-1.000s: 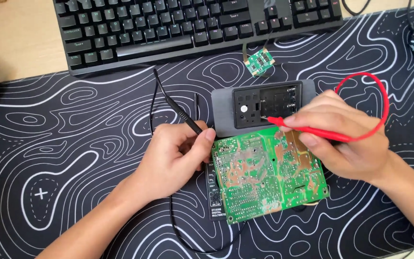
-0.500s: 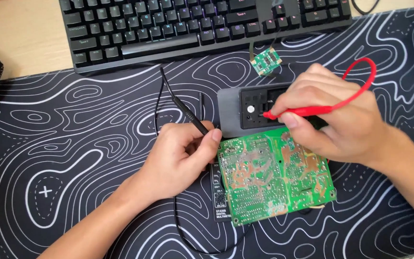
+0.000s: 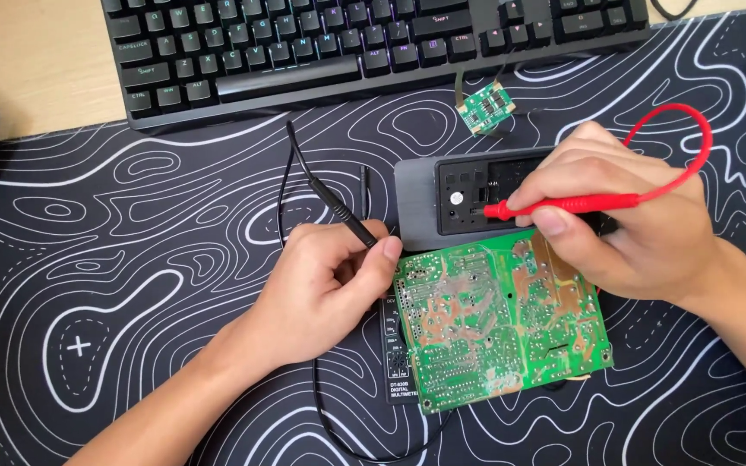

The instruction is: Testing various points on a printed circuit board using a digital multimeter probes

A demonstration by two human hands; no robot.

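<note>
Since a second ago the right hand (image 3: 641, 229) has lifted its red probe (image 3: 563, 205) off the board's top edge, so the tip now lies over the dark grey unit (image 3: 420, 207) at twelve o'clock of the board; the left hand (image 3: 325, 289) has hardly shifted.

Nearest the wearer, the green circuit board (image 3: 498, 324) lies solder side up on the black mat with white contour lines (image 3: 131, 285), tilted a little, covering most of a black multimeter (image 3: 399, 367) that shows at its seven o'clock corner. At the board's nine o'clock the left hand is curled closed around the black probe (image 3: 343, 216), thumb touching the board's upper left corner; the probe's black lead (image 3: 338, 431) loops below the wrist. At the board's one o'clock the right hand pinches the red probe between thumb and fingers, its red lead (image 3: 679, 142) arching over the knuckles. Farther off, a small green board (image 3: 486, 110) rests on the mat, and beyond it a black keyboard (image 3: 347, 43) on the wooden desk (image 3: 36, 69).
</note>
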